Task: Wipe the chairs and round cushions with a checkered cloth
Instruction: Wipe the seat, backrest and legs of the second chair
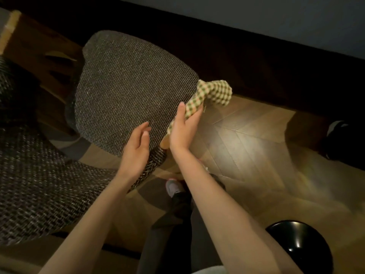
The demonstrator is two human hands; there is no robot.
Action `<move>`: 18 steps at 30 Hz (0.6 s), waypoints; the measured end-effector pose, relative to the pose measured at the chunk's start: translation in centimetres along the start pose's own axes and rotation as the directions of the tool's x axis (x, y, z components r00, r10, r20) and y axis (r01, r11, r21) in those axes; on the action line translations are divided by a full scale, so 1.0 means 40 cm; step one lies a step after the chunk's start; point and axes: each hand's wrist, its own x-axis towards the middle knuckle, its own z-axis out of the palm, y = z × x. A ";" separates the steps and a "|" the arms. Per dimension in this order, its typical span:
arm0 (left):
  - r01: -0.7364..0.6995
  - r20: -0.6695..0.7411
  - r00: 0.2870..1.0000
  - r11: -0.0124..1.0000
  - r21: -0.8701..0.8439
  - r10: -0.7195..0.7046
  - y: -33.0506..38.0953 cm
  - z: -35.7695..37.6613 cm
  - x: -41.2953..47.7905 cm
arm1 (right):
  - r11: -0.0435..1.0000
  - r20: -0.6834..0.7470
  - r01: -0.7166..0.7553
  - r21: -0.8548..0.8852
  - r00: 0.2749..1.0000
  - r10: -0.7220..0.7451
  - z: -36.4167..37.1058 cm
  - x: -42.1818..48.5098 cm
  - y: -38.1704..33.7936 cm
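A round cushion (128, 86) of dark woven fabric is tilted up in the middle of the view. My left hand (136, 149) rests against its lower right edge with the fingers nearly straight. My right hand (183, 127) holds the checkered cloth (213, 93), green and cream, between thumb and fingers at the cushion's right edge. The free end of the cloth bunches and flops over beyond the rim. A second woven cushion or chair seat (39, 184) lies at the lower left.
A wooden chair frame (39, 56) stands behind the cushion at the left. The floor is wood parquet (246, 145). A glossy black round stool (300, 246) sits at the lower right. My shoe (172, 187) and dark trouser leg are below my hands. A dark wall base runs along the back.
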 end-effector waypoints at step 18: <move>-0.170 -0.033 0.982 0.952 0.254 0.184 0.093 0.168 0.170 | 0.962 0.336 -0.268 0.054 0.912 0.235 -0.044 0.214 0.075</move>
